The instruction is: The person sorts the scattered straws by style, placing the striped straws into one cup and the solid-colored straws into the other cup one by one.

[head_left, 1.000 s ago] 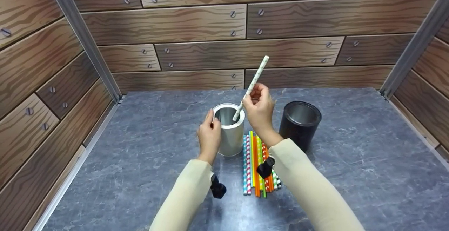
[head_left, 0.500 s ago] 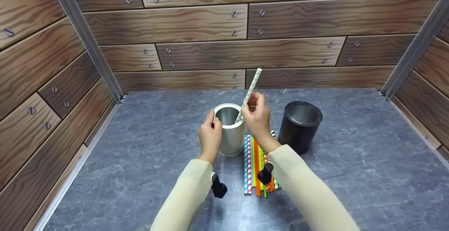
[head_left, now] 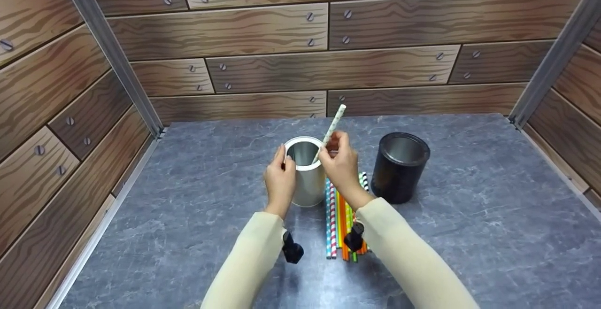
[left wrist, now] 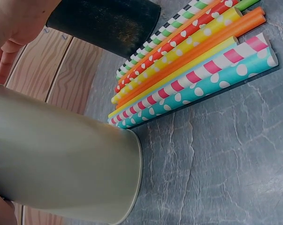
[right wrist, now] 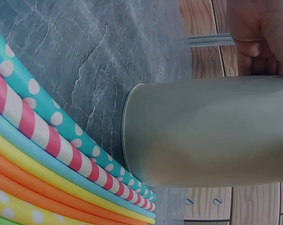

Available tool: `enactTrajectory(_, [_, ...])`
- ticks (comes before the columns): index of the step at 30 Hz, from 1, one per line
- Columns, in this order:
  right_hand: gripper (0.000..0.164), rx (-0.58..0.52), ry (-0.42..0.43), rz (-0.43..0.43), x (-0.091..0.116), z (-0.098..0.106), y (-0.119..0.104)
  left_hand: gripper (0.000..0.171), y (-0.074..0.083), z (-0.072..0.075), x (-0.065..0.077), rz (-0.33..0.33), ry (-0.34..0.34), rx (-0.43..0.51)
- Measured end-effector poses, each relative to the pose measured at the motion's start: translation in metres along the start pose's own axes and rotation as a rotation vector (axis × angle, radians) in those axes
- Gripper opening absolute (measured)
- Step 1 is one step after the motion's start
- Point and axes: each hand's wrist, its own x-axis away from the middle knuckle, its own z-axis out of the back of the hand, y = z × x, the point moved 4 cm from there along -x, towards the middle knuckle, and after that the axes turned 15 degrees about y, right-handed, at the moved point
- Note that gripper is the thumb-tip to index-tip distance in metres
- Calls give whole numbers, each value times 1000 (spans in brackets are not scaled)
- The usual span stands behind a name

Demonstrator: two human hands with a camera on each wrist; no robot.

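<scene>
A silver-grey can (head_left: pixel 309 188) with a white rim stands upright in the middle of the table in the head view. My left hand (head_left: pixel 280 180) grips its left side near the top, thumb over the rim. Between thumb and fingers of my right hand (head_left: pixel 342 164), at the rim's right side, is a pale paper straw (head_left: pixel 335 123) with small dots. The straw leans to the right, its lower end inside the can's mouth. The right wrist view shows the can's side (right wrist: pixel 202 133) and my left hand (right wrist: pixel 261 35) around it.
Several coloured paper straws (head_left: pixel 333 224), striped, dotted and plain, lie side by side just right of the can, partly under my right forearm. A black can (head_left: pixel 398 177), open at the top, stands farther right. Wood-patterned walls (head_left: pixel 263 72) enclose the table.
My right hand has moved down and slightly left, lowering the straw deeper into the silver-grey can. My left hand keeps its grip on the can.
</scene>
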Motion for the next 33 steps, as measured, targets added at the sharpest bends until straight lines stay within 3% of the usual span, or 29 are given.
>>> enactTrajectory(8, [25,13,-5,-8,0,1,1,42,-1,0,1,27,-13,1])
enactTrajectory(18, [27,3,-13,-51,-1,3,4,42,-1,0,1,12,-17,9])
enactTrajectory(27, [28,-46,-11,-109,-10,22,8,42,1,-1,2,0,-13,26])
enactTrajectory(33, [28,-7,-22,-86,-13,41,11,42,2,1,2,-3,0,14])
